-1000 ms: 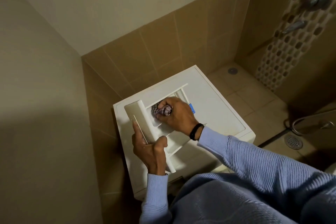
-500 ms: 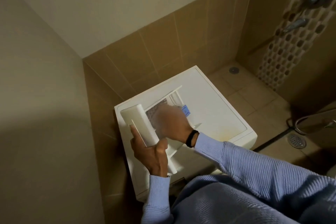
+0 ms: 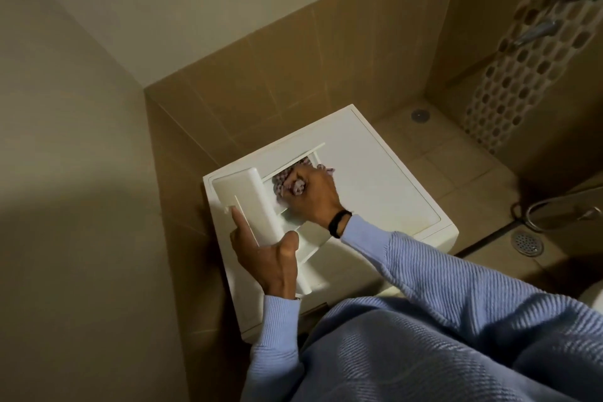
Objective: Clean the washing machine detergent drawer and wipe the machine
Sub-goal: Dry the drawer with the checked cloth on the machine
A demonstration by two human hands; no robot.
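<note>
White detergent drawer (image 3: 257,206) on washing machine (image 3: 375,179) top, left edge; your left hand (image 3: 270,258) pinches its front panel steady so right hand (image 3: 315,202), fingers (image 3: 310,180) clamped on patterned cloth (image 3: 284,184), scrubs inside.

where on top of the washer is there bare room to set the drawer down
The right half of the washing machine top is bare, bordered by the drawer and right hand on one side and the machine's right edge on the other. The left side is crowded: the left hand holds the drawer there and the right hand presses a cloth into it.
</note>
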